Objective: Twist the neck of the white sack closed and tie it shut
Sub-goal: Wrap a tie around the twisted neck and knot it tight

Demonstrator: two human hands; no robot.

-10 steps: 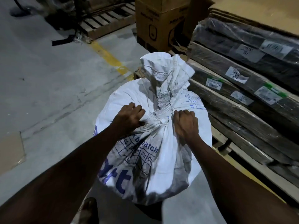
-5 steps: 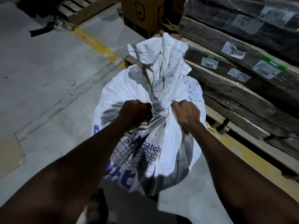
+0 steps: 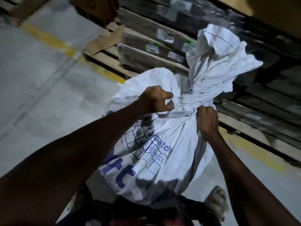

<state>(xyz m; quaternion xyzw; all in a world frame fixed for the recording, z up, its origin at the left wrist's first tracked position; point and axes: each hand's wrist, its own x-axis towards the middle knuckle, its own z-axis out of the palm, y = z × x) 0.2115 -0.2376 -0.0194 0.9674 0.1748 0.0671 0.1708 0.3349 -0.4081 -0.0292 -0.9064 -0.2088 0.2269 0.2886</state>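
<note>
Both hands' fingers [image 3: 169,104] around sack neck [image 3: 193,103]

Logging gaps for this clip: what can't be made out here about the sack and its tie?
- Head view: whether the tie at the neck is knotted; left hand and right hand cover its ends.
- White sack's printing: folds break it up.
- Sack's bottom: hidden behind the person's body.
- Pallet labels: motion-blurred.

One head-worn camera looks steeply down, close over the sack [image 3: 162,144].
</note>
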